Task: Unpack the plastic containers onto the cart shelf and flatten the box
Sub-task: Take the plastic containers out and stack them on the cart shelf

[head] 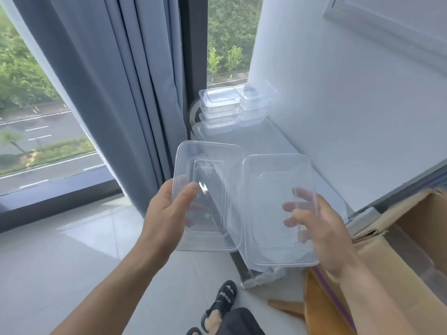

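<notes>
The left hand grips one clear container by its near end, thumb over the rim and fingers curled beneath. The right hand grips a second container the same way. Both are held in the air over the shelf, whose stacks sit well beyond the fingertips. It is probably best to set one down at a time, level, beside those stacks, and to loosen the grip only once it rests. The box lies just right of the right fingers.
</notes>
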Motion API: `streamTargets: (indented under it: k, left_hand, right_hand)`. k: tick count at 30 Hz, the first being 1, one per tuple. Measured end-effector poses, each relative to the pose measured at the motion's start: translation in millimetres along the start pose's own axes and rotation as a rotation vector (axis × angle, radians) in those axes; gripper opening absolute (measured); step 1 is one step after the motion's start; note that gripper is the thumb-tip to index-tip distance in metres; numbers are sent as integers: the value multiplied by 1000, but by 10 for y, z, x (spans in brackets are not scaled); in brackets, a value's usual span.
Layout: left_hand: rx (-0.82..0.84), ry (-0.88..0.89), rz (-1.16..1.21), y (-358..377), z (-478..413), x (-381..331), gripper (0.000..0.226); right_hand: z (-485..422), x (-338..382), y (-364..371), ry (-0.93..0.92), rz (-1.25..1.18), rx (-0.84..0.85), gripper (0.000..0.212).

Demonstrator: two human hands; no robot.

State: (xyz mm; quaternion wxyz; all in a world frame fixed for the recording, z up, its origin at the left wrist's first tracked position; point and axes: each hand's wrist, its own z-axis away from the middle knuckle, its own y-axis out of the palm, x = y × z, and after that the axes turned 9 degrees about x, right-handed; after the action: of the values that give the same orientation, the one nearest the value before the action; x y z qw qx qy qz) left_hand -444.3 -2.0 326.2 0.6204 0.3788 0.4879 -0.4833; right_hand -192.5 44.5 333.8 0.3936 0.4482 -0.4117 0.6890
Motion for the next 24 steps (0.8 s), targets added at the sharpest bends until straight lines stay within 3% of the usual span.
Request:
streamTargets:
  k: [13,24]
  left_hand:
    - [-51,81,-65,-35,-1452,-494,37]
    - [33,24,-105,-127,-2608,-607,23]
  right_hand:
    - [-1462,367,-100,-33,-78,-14,51]
    - [-2330,544,-73,21,-102,-135,45]
